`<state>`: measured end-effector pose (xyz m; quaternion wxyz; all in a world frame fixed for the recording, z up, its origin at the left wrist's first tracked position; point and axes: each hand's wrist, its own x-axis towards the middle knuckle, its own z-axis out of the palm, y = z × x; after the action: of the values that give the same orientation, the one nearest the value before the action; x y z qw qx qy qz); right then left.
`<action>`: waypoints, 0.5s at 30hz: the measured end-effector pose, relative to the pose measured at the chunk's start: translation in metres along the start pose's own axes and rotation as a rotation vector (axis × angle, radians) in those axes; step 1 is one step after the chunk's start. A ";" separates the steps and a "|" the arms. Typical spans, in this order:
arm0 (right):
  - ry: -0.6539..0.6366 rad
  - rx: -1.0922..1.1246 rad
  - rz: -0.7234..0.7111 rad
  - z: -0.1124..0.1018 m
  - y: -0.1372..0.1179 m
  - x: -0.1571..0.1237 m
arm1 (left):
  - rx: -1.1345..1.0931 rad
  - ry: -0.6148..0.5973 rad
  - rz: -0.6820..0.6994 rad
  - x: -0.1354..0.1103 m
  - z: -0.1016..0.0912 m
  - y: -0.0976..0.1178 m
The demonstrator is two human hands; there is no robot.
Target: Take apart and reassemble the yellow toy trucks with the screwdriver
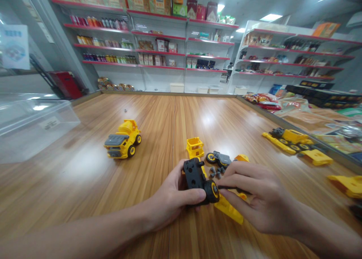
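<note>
My left hand (pixel 177 196) is closed around a black toy truck chassis (pixel 194 176), tilted above the table. A black wheel with a yellow hub (pixel 212 191) sits on the chassis end facing my right hand. My right hand (pixel 260 196) pinches a thin dark screwdriver (pixel 227 187), its tip at the wheel's hub; the rest of it is hidden by the fingers. Just behind lie several grey bolts (pixel 216 172), a grey part with a wheel (pixel 219 158) and a yellow open-framed cab (pixel 195 147). A yellow piece (pixel 230 210) shows below the screwdriver.
An assembled yellow toy mixer truck (pixel 123 139) stands at left, near a clear plastic bin (pixel 39 119). More yellow truck parts (pixel 296 138) lie on the right of the wooden table (pixel 152 115). Packaged goods (pixel 271 100) lie beyond its right edge, and stocked shelves (pixel 158 34) stand behind.
</note>
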<state>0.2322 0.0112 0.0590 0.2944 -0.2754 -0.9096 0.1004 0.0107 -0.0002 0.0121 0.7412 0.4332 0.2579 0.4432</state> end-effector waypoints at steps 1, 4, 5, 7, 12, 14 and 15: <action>0.000 0.005 -0.002 0.000 0.000 0.000 | 0.001 0.001 0.000 0.000 0.000 0.000; -0.014 0.012 -0.007 0.001 -0.001 -0.001 | 0.004 -0.006 0.007 -0.001 0.000 -0.001; -0.019 0.011 -0.008 0.001 -0.001 -0.001 | 0.008 -0.009 0.013 -0.001 -0.001 -0.001; -0.029 0.005 0.002 0.002 -0.001 0.000 | 0.029 -0.014 0.035 -0.001 -0.001 -0.002; -0.068 0.023 0.027 0.002 0.000 -0.001 | 0.101 -0.070 0.103 -0.002 -0.003 0.000; -0.079 0.030 0.027 0.002 -0.001 -0.002 | 0.116 -0.094 0.107 -0.002 -0.003 0.001; -0.084 0.029 0.026 0.002 -0.001 -0.002 | 0.121 -0.098 0.107 -0.002 -0.003 0.002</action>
<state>0.2320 0.0095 0.0562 0.2585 -0.2784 -0.9160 0.1291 0.0067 -0.0008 0.0126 0.7006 0.5117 0.2240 0.4440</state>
